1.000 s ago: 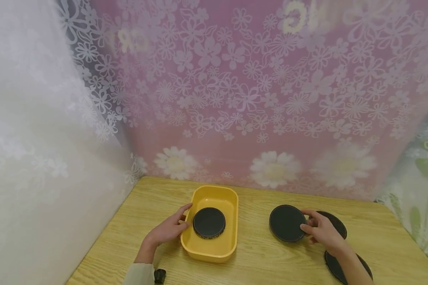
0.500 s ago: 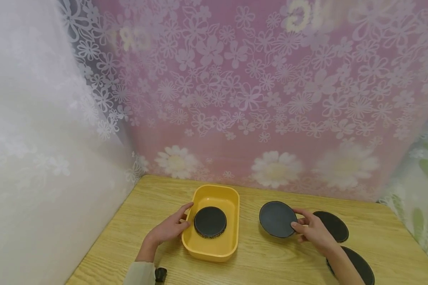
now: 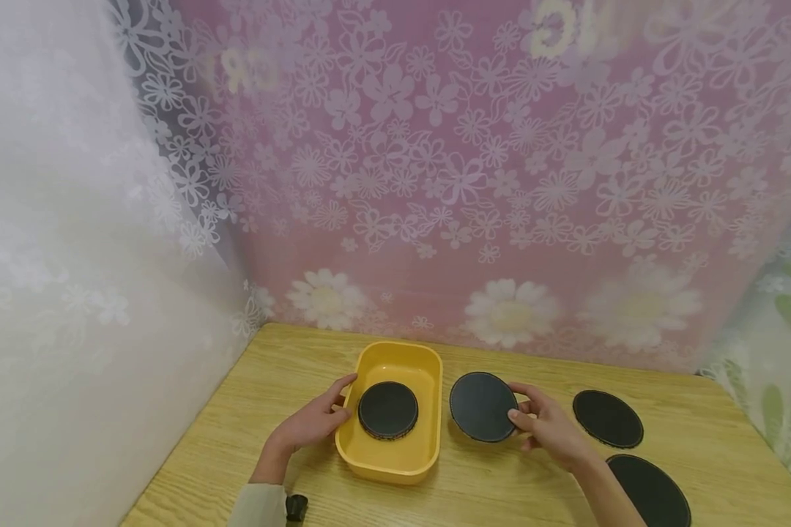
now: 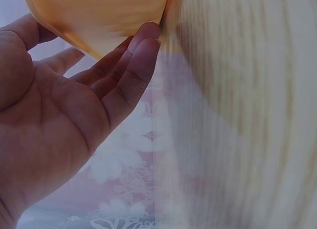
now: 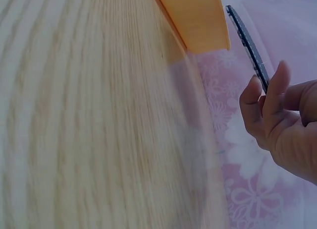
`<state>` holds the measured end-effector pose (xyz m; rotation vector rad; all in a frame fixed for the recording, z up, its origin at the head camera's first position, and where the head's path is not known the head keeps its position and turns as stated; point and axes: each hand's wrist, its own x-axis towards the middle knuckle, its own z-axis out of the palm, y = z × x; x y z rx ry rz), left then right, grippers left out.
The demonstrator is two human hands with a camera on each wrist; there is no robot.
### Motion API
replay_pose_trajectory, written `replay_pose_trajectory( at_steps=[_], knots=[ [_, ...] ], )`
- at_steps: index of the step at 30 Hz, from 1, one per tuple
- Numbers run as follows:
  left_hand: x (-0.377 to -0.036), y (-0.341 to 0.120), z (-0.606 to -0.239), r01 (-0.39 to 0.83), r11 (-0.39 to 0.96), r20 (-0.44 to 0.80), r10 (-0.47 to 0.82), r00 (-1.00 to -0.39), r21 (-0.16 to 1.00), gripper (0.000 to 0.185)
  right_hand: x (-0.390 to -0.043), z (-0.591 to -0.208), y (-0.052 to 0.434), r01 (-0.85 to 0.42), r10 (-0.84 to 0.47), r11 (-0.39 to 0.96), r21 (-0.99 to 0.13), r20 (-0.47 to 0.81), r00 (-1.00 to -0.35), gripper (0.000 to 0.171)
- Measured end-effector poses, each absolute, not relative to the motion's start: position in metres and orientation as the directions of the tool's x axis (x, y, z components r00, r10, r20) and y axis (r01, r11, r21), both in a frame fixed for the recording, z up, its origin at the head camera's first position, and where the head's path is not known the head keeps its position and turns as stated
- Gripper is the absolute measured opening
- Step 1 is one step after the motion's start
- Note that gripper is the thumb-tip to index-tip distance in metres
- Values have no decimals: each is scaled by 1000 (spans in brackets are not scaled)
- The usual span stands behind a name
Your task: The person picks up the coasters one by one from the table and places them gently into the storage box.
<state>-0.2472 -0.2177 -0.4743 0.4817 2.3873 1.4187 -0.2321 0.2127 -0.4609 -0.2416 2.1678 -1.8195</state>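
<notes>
Lying nearest on the wooden table (image 3: 501, 483), partly cut off at the lower right edge, a black round mat (image 3: 649, 489) is seen flat on the wood, and a small dark object (image 3: 296, 507) sits by the pale sleeve (image 3: 258, 506) at the lower left. Further in, the right hand (image 3: 550, 428) is seen with its fingers curled and its thumb closed on the rim of a black disc (image 3: 483, 406), which is held tilted and raised off the table, just beside the right wall of the yellow tray (image 3: 385, 465); in the right wrist view the disc (image 5: 247, 40) is seen edge-on, pinched between the fingertips (image 5: 265, 90) close to the tray's corner (image 5: 198, 21). The left hand (image 3: 310, 423) is laid against the tray's left wall with fingers straight and relaxed, nothing being gripped; in the left wrist view its fingertips (image 4: 146, 40) are seen touching the tray's orange-yellow side (image 4: 99, 16). Inside the tray another black disc (image 3: 388, 410) is lying flat on the bottom. A second mat (image 3: 608, 418) is seen flat on the table to the right, well apart from the held disc. Behind the table a pink flowered curtain (image 3: 468, 183) is hung, with a white lace curtain (image 3: 72, 256) to the left
</notes>
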Motion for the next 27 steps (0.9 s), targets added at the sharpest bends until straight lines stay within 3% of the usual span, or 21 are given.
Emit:
replay_pose_trajectory(
  at_steps=[8, 27],
  knots=[
    [-245, -220, -474, 104, 432, -109, 439, -892, 896, 64, -233, -460, 190, 39, -365, 113, -993, -78, -928, 65],
    [-247, -217, -475, 124, 437, -97, 450, -888, 891, 64, -244, -445, 137, -65, -299, 159, -985, 15, -954, 57]
  ],
)
